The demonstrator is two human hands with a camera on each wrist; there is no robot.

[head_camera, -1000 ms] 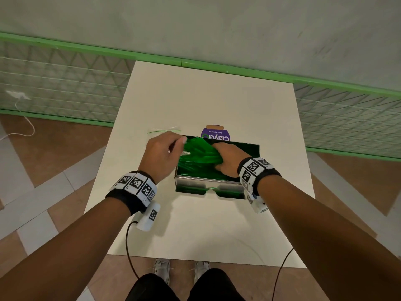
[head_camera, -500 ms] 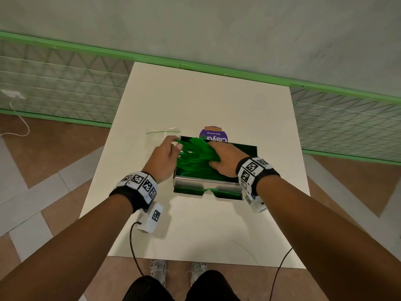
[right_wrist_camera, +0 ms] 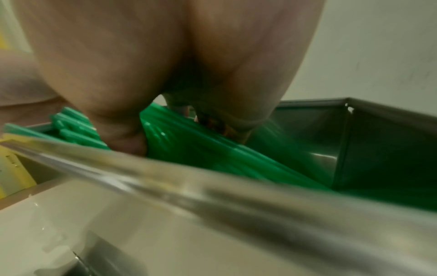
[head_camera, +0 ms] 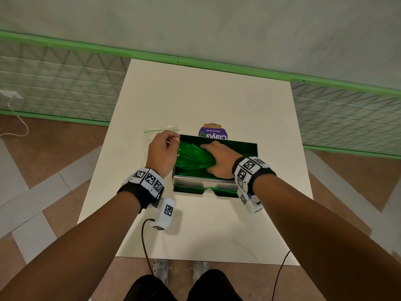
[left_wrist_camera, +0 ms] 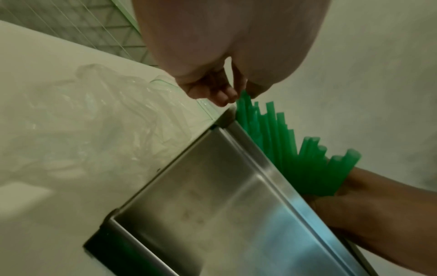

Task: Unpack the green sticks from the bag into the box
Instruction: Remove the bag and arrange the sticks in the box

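An open metal box (head_camera: 204, 181) stands mid-table with a fanned bundle of green sticks (head_camera: 191, 157) inside. My right hand (head_camera: 207, 158) reaches into the box and grips the bundle, thumb on the near side. My left hand (head_camera: 173, 142) is at the box's left wall, with thumb and fingertips pinching a stick end there. In the left wrist view the fingertips (left_wrist_camera: 224, 99) close on the top of the sticks (left_wrist_camera: 295, 158) above the box wall (left_wrist_camera: 212, 205). The empty clear bag (head_camera: 160, 129) lies left of the box, crumpled (left_wrist_camera: 94, 112). In the right wrist view my palm covers the sticks (right_wrist_camera: 189, 149).
A purple labelled item (head_camera: 213, 132) lies just behind the box. The white table (head_camera: 206, 231) ends near my feet, and a green-railed mesh fence (head_camera: 65, 83) runs behind it. Sensor cables hang from both wrists.
Both hands stay at the bundle in the box. My left fingers have shifted slightly along the stick ends at the left wall.
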